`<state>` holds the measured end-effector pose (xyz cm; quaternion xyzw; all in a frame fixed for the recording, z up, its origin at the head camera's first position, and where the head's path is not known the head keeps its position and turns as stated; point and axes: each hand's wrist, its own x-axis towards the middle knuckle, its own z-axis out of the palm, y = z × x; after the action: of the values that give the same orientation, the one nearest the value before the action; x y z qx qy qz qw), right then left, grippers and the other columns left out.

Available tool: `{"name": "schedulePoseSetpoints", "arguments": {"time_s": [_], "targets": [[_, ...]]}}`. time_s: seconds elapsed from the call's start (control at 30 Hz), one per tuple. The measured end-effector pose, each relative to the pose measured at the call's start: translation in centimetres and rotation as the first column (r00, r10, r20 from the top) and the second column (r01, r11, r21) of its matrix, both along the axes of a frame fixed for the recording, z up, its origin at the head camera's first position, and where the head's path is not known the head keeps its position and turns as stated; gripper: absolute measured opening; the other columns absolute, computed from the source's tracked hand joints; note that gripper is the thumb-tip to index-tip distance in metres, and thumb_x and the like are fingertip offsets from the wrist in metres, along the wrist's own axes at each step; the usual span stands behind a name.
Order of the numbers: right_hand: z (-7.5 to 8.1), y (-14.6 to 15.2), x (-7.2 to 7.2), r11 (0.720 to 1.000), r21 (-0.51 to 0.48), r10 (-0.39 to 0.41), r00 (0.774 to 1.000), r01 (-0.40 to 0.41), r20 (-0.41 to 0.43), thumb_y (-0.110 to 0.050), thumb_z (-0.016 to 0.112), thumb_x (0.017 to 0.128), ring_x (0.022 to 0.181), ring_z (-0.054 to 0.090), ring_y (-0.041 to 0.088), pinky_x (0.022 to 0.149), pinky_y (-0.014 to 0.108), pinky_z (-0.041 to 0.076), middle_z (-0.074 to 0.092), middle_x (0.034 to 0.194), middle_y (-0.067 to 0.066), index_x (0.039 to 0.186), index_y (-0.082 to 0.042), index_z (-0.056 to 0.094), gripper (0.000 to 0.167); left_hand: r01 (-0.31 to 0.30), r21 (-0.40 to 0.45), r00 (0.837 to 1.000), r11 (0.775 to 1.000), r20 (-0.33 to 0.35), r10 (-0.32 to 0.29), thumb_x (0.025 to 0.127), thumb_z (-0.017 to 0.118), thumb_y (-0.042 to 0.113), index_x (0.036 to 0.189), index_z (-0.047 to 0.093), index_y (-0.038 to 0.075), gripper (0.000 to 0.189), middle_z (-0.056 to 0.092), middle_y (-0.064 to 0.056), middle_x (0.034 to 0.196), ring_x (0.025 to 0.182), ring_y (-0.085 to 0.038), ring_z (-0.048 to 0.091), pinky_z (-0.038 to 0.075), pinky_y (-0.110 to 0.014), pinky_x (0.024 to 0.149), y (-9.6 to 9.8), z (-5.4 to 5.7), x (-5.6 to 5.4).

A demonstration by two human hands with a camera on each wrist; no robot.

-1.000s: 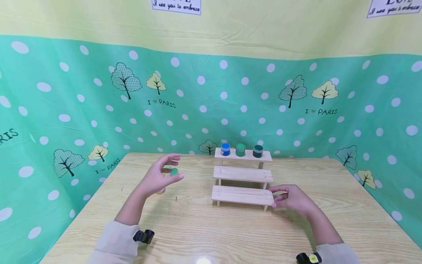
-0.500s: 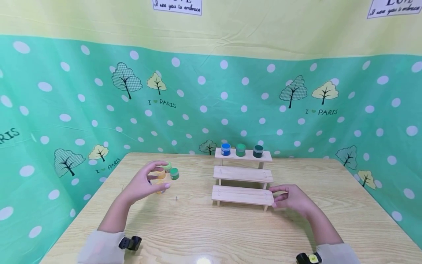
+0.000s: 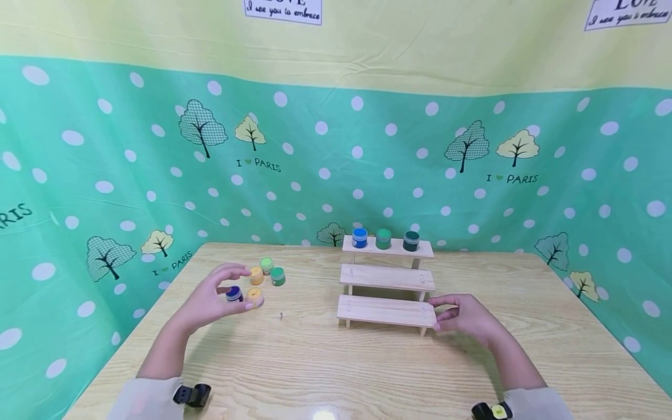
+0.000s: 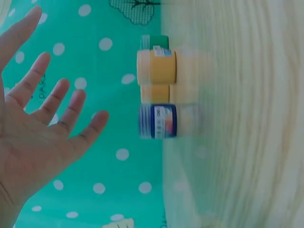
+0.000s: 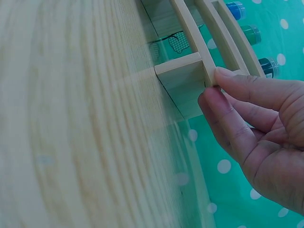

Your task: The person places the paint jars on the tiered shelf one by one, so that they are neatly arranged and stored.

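My left hand (image 3: 205,298) hovers above the table's left part with its fingers spread and nothing in it; the left wrist view also shows the bare palm (image 4: 38,137). Close to its fingertips stand a dark blue paint jar (image 3: 234,294) and a yellow paint jar (image 3: 255,298). Behind them are an orange-yellow jar (image 3: 255,276), a green jar (image 3: 277,276) and a light green jar (image 3: 266,266). At the right, my right hand (image 3: 464,318) pinches the end of the lowest step of a three-step wooden stand (image 3: 385,310) between thumb and fingers.
On the stand's top step sit a blue jar (image 3: 359,238), a green jar (image 3: 383,239) and a dark green jar (image 3: 411,241). A tiny dark speck (image 3: 280,316) lies on the wooden table (image 3: 315,361). A dotted green curtain (image 3: 336,151) hangs behind the table.
My left hand has moved left and toward me, away from the green jar, uncovering the jars on the left. My right hand and the stand have stayed in place.
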<state>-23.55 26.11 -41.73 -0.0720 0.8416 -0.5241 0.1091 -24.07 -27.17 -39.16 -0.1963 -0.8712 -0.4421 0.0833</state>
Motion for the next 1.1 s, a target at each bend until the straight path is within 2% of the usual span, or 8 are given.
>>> {"name": "schedulePoseSetpoints", "arguments": {"time_s": [0.2, 0.5, 0.7, 0.83, 0.97, 1.1], "targets": [[0.0, 0.1, -0.1, 1.000, -0.004, 0.004, 1.000, -0.004, -0.001, 0.003, 0.082, 0.073, 0.089, 0.068, 0.026, 0.074, 0.034, 0.058, 0.068, 0.105, 0.018, 0.127, 0.009, 0.058, 0.059, -0.037, -0.041, 0.999, 0.998, 0.020, 0.038, 0.075, 0.086, 0.019, 0.125, 0.060, 0.004, 0.058, 0.043, -0.019, 0.139, 0.127, -0.042, 0.039, 0.040, -0.065, 0.097, -1.2, -0.6, -0.5], [-0.1, 0.1, 0.0, 0.999, 0.019, -0.030, 1.000, 0.030, 0.002, 0.004, 0.082, 0.072, 0.088, 0.067, 0.025, 0.074, 0.036, 0.058, 0.068, 0.106, 0.016, 0.126, 0.006, 0.060, 0.059, -0.052, -0.060, 0.991, 0.997, 0.119, 0.058, 0.075, 0.085, 0.020, 0.131, 0.056, 0.004, 0.065, 0.045, -0.019, 0.139, 0.125, -0.047, 0.040, 0.039, -0.063, 0.100, -3.2, -1.2, -1.5], [-0.1, 0.2, 0.0, 1.000, 0.018, -0.020, 1.000, 0.020, 0.001, 0.004, 0.081, 0.073, 0.088, 0.067, 0.025, 0.074, 0.035, 0.058, 0.068, 0.105, 0.016, 0.127, 0.006, 0.059, 0.059, -0.065, -0.063, 0.971, 0.996, 0.225, 0.077, 0.078, 0.083, 0.026, 0.137, 0.054, 0.004, 0.070, 0.042, -0.019, 0.145, 0.130, -0.045, 0.039, 0.040, -0.061, 0.100, -4.0, -1.5, -1.9], [-0.2, 0.3, -0.1, 1.000, 0.006, 0.000, 1.000, 0.000, -0.001, 0.004, 0.081, 0.073, 0.088, 0.067, 0.025, 0.073, 0.035, 0.058, 0.069, 0.102, 0.016, 0.128, 0.008, 0.058, 0.060, -0.069, -0.055, 0.954, 0.996, 0.289, 0.082, 0.078, 0.083, 0.028, 0.139, 0.051, 0.004, 0.073, 0.047, -0.021, 0.143, 0.129, -0.043, 0.043, 0.040, -0.061, 0.101, -4.3, -1.6, -2.4], [-0.3, 0.2, -0.1, 1.000, 0.006, -0.006, 1.000, 0.006, 0.002, 0.003, 0.081, 0.073, 0.088, 0.067, 0.024, 0.074, 0.034, 0.058, 0.069, 0.102, 0.015, 0.128, 0.007, 0.058, 0.060, -0.063, -0.039, 0.945, 0.997, 0.320, 0.072, 0.078, 0.084, 0.019, 0.137, 0.053, 0.001, 0.070, 0.053, -0.024, 0.136, 0.125, -0.042, 0.049, 0.040, -0.059, 0.102, -4.5, -1.7, -3.0], [-0.2, 0.2, -0.1, 1.000, -0.003, -0.007, 1.000, 0.007, 0.008, 0.003, 0.082, 0.073, 0.088, 0.067, 0.024, 0.075, 0.035, 0.058, 0.068, 0.102, 0.015, 0.128, 0.008, 0.058, 0.060, -0.076, -0.060, 0.942, 0.995, 0.324, 0.092, 0.075, 0.085, 0.016, 0.133, 0.056, -0.001, 0.067, 0.057, -0.023, 0.131, 0.121, -0.040, 0.053, 0.043, -0.055, 0.101, -4.8, -1.9, -3.5]]}}
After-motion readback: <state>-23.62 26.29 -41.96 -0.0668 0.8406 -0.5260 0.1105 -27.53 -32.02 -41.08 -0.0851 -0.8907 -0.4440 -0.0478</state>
